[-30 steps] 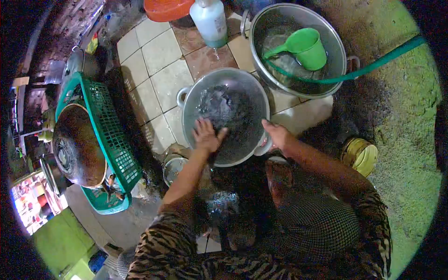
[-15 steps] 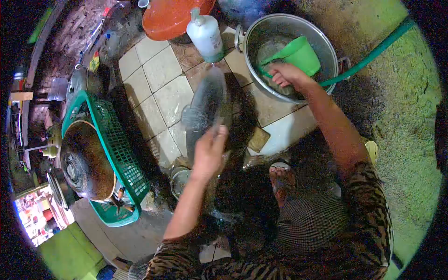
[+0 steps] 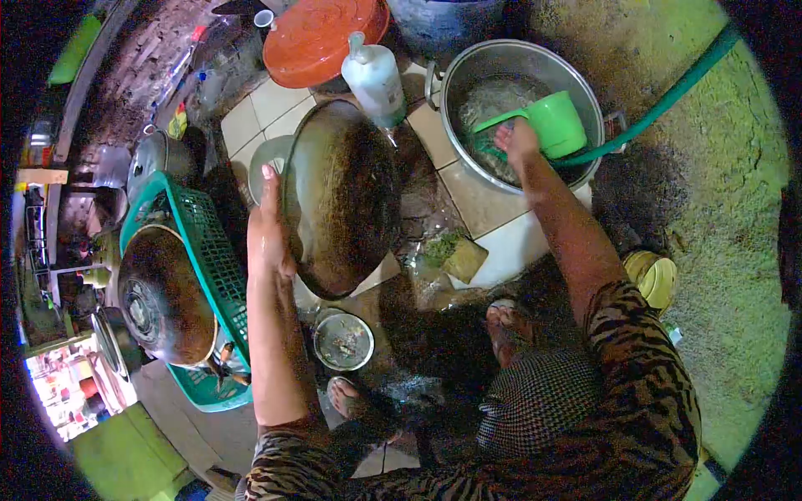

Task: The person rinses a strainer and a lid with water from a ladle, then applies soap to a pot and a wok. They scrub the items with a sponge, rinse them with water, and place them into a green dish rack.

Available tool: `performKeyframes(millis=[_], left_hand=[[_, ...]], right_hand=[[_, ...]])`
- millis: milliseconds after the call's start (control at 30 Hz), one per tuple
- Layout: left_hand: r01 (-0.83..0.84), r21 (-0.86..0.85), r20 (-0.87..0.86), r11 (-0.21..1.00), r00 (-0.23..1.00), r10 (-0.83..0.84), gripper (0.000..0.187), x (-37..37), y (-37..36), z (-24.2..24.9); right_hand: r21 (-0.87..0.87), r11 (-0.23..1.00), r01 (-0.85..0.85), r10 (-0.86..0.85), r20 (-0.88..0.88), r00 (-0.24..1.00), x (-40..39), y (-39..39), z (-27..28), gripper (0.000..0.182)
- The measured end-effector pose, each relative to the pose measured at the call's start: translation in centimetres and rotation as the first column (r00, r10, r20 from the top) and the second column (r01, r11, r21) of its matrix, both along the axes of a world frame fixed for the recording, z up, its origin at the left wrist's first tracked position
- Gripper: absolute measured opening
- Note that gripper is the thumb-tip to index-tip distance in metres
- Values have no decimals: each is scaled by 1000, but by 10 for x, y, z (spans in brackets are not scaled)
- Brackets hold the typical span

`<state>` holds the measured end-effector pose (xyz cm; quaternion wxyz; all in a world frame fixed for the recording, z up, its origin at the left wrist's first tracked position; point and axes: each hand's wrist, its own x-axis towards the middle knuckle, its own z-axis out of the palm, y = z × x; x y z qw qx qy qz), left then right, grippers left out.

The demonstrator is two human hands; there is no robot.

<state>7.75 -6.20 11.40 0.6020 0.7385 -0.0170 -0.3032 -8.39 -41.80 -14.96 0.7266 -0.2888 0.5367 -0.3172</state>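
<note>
A large wok-like pan (image 3: 342, 200) stands tilted on the tiles, its worn inside showing. My left hand (image 3: 269, 225) is at its left edge, thumb up and the other fingers mostly hidden. A green hose (image 3: 677, 88) runs over the rim of a big metal pot (image 3: 447, 83) holding water. Inside the pot is a green dipper (image 3: 557, 123). My right hand (image 3: 516, 142) is closed beside the dipper's handle, over the water; whether it grips the handle or the hose end is unclear. Green scrubbing material (image 3: 439, 248) lies beside a yellowish block (image 3: 465, 260).
A white bottle (image 3: 374, 83) stands behind the pan, near a red lid (image 3: 322, 37). At left, a green basket (image 3: 209, 238) holds a dark pan (image 3: 163, 296). A small metal bowl (image 3: 343, 340) sits near my feet, and a yellow tin (image 3: 652, 278) at right.
My left hand has moved left from the middle, and the pan now shows its broad inside instead of a blurred, narrow side. The small bowl is more visible. My right hand stays in the pot.
</note>
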Motion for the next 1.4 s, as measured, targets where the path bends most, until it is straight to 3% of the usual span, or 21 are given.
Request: performKeyframes(millis=[67, 133, 167, 267, 300, 333, 400, 433, 500, 533, 567, 667, 767, 800, 867, 1000, 1100, 1200, 1267, 1333, 1400], left_hand=[[5, -35, 51, 999, 999, -3, 75, 15, 0, -15], [4, 308, 115, 951, 992, -41, 80, 17, -5, -9], [28, 382, 159, 924, 983, -96, 86, 15, -9, -3], [22, 370, 201, 929, 974, -103, 89, 7, -22, 4], [24, 377, 206, 926, 972, -109, 89, 6, -25, 5], [46, 338, 215, 940, 969, -124, 91, 5, -28, 5], [64, 301, 224, 952, 965, -135, 92, 8, -29, 2], [52, 351, 249, 935, 957, -146, 92, 14, -29, -2], [60, 353, 244, 934, 958, -153, 94, 32, -24, -19], [55, 354, 241, 933, 959, -148, 94, 29, -26, -10], [97, 366, 227, 926, 955, -190, 94, 21, -30, 8], [113, 423, 228, 899, 947, -226, 94, 35, -32, 4], [151, 527, 358, 837, 853, -379, 93, 66, -29, -20], [268, 380, 332, 885, 854, -401, 92, 52, -34, -8], [164, 493, 333, 855, 872, -359, 88, 41, -43, 4], [248, 459, 322, 853, 848, -420, 85, 35, -55, 10], [250, 412, 359, 876, 839, -409, 83, 28, -63, 11], [243, 523, 366, 817, 801, -473, 69, 56, -70, -22], [341, 626, 630, 702, 311, -712, 55, 63, -66, -36], [90, 670, 717, 737, -334, -612, 44, 52, -63, -34], [186, 592, 647, 784, 470, -600, 46, 43, -71, -15]], right_hand=[[-33, 997, -71, 73, 97, 993, -7, 7, 9, 51], [116, 938, -327, 327, 16, 945, -7, 6, 20, 58], [104, 941, -321, 321, 23, 947, -4, 4, 27, 58], [21, 932, -363, 350, 223, 910, 12, 5, 37, 61], [-28, 945, -326, 318, 320, 892, 17, -4, 30, 46], [-20, 946, -322, 311, 327, 893, 19, -9, 22, 46], [-51, 955, -292, 296, 98, 950, 23, -10, 26, 31], [-119, 913, -389, 373, -139, 917, 19, -11, 26, 29], [-115, 593, -797, 474, -751, 461, -1, -17, -6, 26], [-22, 450, -893, 429, -871, 238, -12, -16, -11, 25], [27, 383, -923, 437, -886, 155, -21, -14, -13, 24], [-12, 367, -930, 658, -703, 269, -43, -9, 18, 22], [-88, 476, -875, 853, -196, 484, -65, 9, 98, 22], [-91, 470, -878, 858, -189, 478, -72, 25, 130, 22], [-216, 484, -848, 799, -286, 529, -88, 52, 180, 25], [-246, 417, -875, 797, -364, 482, -84, 86, 245, 25], [-344, 297, -891, 826, -375, 420, -62, 111, 274, 26], [-409, 179, -895, 827, -430, 362, -32, 130, 287, 25], [-524, 166, -836, 798, -427, 426, -11, 138, 281, 23], [-532, 178, -828, 775, -443, 451, 5, 138, 282, 22], [-560, 169, -811, 737, -475, 481, 12, 132, 278, 21]])
